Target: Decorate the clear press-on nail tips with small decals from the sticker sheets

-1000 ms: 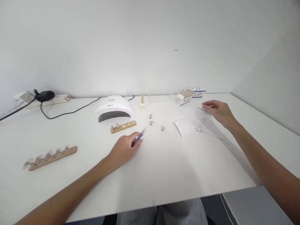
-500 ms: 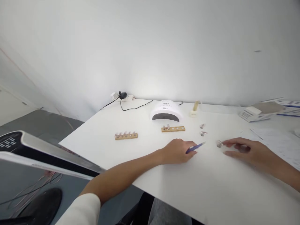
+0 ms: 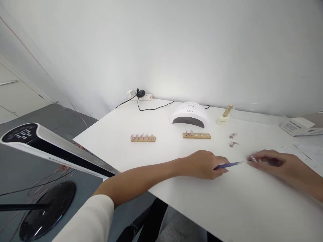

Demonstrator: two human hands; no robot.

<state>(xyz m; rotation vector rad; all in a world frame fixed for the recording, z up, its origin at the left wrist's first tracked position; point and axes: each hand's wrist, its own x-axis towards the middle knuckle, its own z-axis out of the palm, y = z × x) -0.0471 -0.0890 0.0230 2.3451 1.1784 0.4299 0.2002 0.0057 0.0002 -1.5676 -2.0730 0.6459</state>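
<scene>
My left hand is closed round purple tweezers, whose pale tip points right. Across a short gap, my right hand pinches a small clear-and-silver nail tip holder between thumb and fingertips, low over the white table. The fingers partly cover that piece. Behind the tweezers lie two similar nail tip holders, a farther one and a nearer one. Further left, a gold strip carries two such pieces at its left end, with round white spots along the rest.
Another gold strip bears several clear pieces. A white nail lamp stands behind, near a yellowish bottle with a gold cap. An open box and papers lie right. A black-and-white appliance leans in past the left table edge.
My right fingers, earlier touching the edge of the clear piece, now pinch it. The tweezers have come closer to it. The whole view has swung left, shifting everything rightward.
</scene>
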